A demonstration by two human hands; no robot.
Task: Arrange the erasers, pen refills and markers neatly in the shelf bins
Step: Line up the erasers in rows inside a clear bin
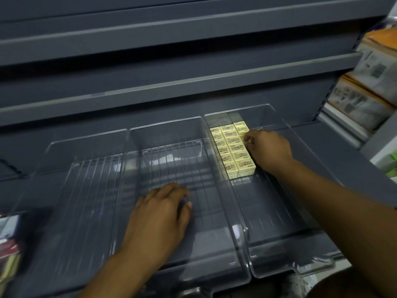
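Three clear plastic bins stand side by side on a grey shelf. Several cream-coloured erasers [233, 149] with red print lie in tidy rows at the back left of the right bin [309, 244]. My right hand [267, 148] reaches into that bin and pinches an eraser at the right edge of the rows, with the fingers curled. My left hand [160, 214] rests palm down, fingers relaxed, in the middle bin [137, 138], which holds nothing else. The left bin [71, 190] also holds nothing. No pen refills or markers show clearly.
Grey shelf boards [171, 82] rise in tiers behind the bins. Boxed goods [369, 82] are stacked on shelving at the right. Blurred packets [8, 244] lie at the left edge. A crinkled clear wrapper [318, 267] sits at the front right.
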